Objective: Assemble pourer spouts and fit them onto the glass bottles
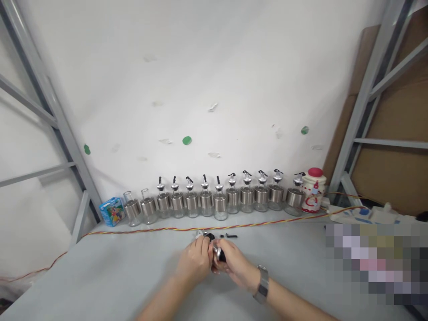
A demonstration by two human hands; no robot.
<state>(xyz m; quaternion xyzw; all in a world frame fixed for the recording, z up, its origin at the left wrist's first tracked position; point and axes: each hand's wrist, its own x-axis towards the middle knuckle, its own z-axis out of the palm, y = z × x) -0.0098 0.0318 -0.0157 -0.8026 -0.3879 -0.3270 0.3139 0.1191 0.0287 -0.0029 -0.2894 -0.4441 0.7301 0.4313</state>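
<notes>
My left hand (196, 257) and my right hand (236, 263) meet above the front middle of the grey table. Between them is a small silver-and-black bottle pourer (219, 253), its black end pointing to the right. The right fingers are wrapped around it. My left fingers are pinched closed at its other end, where they hide part of it. Just beyond the hands lie small loose parts: a black piece (209, 236), a whitish piece (199, 233) and a thin black lever (231, 236).
Along the wall stands a row of steel-banded glass bottles (220, 203), most topped with pourers. Two open-necked bottles (147, 207) and a blue box (113, 211) are at left. A red-lidded jar (313, 191) stands right. A twisted cable (200, 228) crosses the table (117, 276).
</notes>
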